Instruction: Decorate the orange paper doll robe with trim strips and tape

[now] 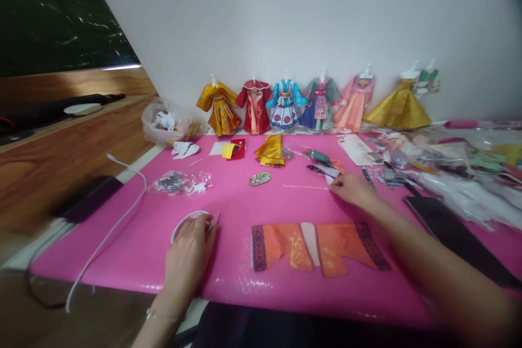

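Observation:
On the pink table cover, my left hand (190,242) is curled over a white ring-shaped thing (179,227), most of it hidden under the palm. A pointed greyish piece (215,219) sticks out between its thumb and fingers; its kind is unclear. Farther right, my right hand (350,189) pinches the edge of a small white and purple fabric piece (331,173). Between my arms and nearer to me lies a flat orange doll garment (334,247) with dark patterned cuffs. A thin pale beaded-looking strip (304,186) lies left of my right fingertips.
Several dressed doll forms, such as a red robe (255,106), stand along the wall. Golden fabric (271,150) and a patterned oval case (260,179) lie mid-table. Plastic bags (457,190) and a black flat object (452,234) occupy the right; a white cable (122,217) crosses the left.

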The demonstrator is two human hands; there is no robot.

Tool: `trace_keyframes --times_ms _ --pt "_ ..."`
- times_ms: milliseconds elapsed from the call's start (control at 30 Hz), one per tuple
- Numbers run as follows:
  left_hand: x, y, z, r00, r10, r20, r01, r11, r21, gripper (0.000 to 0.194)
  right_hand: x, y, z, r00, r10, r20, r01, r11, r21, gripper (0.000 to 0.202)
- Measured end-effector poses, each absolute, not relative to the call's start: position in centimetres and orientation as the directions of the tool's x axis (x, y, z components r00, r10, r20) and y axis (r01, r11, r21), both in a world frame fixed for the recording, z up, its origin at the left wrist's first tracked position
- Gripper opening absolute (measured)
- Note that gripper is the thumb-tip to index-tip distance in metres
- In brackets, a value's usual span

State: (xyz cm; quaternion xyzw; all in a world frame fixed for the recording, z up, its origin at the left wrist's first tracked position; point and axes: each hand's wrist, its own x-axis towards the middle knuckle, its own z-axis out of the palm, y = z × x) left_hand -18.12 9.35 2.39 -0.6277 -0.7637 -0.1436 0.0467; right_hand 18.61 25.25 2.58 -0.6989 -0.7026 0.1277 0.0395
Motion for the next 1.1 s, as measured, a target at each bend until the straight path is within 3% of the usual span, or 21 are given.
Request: trace_keyframes --times_ms 267,500,567,667,767,867,933,1000,1100 --pt "-18.7 9.5 2.0 -0.130 0.951 0.279 0.983 0.086 0.162 0.029 17.7 26.0 2.3 -0.015 0.987 -0.158 0.979 -0.017 -0.203 0.019" --pt "-18.2 9.3 2.6 -0.006 0.872 0.490 0.988 -0.069 0.136 0.027 17.7 25.4 3.1 -0.065 0.988 -0.143 0.975 0.032 -0.220 0.021" --pt "-17.7 9.1 3.0 -0.027 0.844 0.535 0.977 -0.091 0.193 0.024 17.6 25.3 3.1 -0.066 0.988 -0.142 0.974 0.033 -0.222 0.021" --pt "-16.3 8.6 3.6 -0.117 0.844 0.524 0.897 -0.136 0.419 0.018 17.5 25.2 3.1 -0.064 0.987 -0.146 0.970 0.027 -0.240 0.020" --pt "-13.5 7.8 4.1 -0.187 0.928 0.323 0.648 -0.131 0.750 0.015 17.4 25.0 3.6 -0.084 0.986 -0.145 0.954 0.037 -0.297 0.020" --pt "-9.3 6.8 4.2 -0.057 0.997 -0.057 0.148 0.065 0.987 0.018 16.9 24.4 4.7 -0.154 0.979 -0.136 0.911 0.087 -0.404 0.020" --pt "-6.0 6.5 4.0 0.147 0.957 -0.252 -0.206 0.279 0.938 0.022 16.4 23.6 5.8 -0.226 0.966 -0.130 0.855 0.132 -0.501 0.020" --pt "-3.0 6.8 3.7 0.350 0.883 -0.313 -0.437 0.449 0.780 0.034 15.9 22.3 6.9 -0.299 0.947 -0.117 0.780 0.172 -0.602 0.018" --pt "0.3 7.9 3.4 0.325 0.902 -0.285 -0.682 0.432 0.590 0.043 15.6 19.4 8.0 -0.381 0.919 -0.101 0.661 0.194 -0.725 0.016"
